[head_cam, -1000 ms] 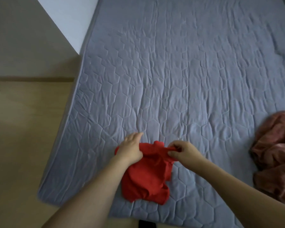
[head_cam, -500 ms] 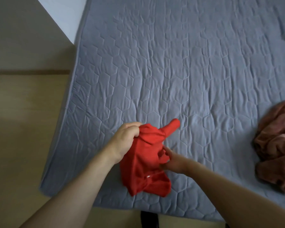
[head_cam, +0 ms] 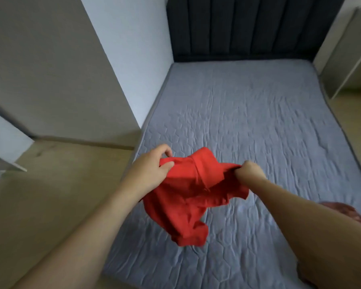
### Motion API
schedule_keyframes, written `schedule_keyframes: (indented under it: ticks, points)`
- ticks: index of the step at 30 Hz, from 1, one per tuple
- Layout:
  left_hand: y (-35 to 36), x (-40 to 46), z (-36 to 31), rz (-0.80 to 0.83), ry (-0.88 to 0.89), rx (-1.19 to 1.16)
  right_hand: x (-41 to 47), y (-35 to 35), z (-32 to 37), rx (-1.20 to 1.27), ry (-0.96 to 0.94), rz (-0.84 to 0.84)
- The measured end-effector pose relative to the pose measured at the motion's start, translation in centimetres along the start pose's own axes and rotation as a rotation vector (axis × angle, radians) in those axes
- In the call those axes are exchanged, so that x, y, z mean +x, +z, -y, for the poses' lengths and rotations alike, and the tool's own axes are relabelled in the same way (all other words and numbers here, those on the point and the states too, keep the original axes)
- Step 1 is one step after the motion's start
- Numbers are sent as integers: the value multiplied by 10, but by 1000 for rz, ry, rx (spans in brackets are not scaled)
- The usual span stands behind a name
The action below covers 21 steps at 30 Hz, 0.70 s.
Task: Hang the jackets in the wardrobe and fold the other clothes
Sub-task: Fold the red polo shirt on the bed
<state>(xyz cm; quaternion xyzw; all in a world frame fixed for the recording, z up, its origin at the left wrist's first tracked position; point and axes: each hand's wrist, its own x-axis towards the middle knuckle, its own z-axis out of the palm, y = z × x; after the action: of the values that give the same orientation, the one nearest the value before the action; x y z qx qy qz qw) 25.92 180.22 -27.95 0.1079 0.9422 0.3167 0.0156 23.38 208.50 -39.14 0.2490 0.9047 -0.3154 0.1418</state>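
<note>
Head view: both hands (head_cam: 198,170) clamped on red garment (head_cam: 188,197) above mattress (head_cam: 248,126) near its left edge.

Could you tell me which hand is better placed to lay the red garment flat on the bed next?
Probably the right hand: it grips the red garment over the grey mattress, while the left hand holds its end at the bed's edge, near the floor.

Grey quilted mattress (head_cam: 258,126), dark padded headboard (head_cam: 248,28).

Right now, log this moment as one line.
left hand: grips red garment | right hand: grips garment | garment: lifted over bed, unfolded
</note>
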Motion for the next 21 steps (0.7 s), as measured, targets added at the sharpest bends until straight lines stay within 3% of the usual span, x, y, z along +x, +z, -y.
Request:
schedule_keyframes:
  ticks: [4,7,11,17,21]
  points:
    - [-37,-25,-59,-111,26,244,-49,-105,30,263,116,-73]
    - [-56,-46,-96,-248,-16,102,-93,-162,37,476,152,44]
    - [-65,-71,-121,-271,-102,-135,-145,-214,42,762,167,258]
    - [-86,-74,-142,-48,24,-89,-176,-261,31,1032,71,379]
    - [-91,-48,-146,-20,24,33,-159,-271,29,1091,80,322]
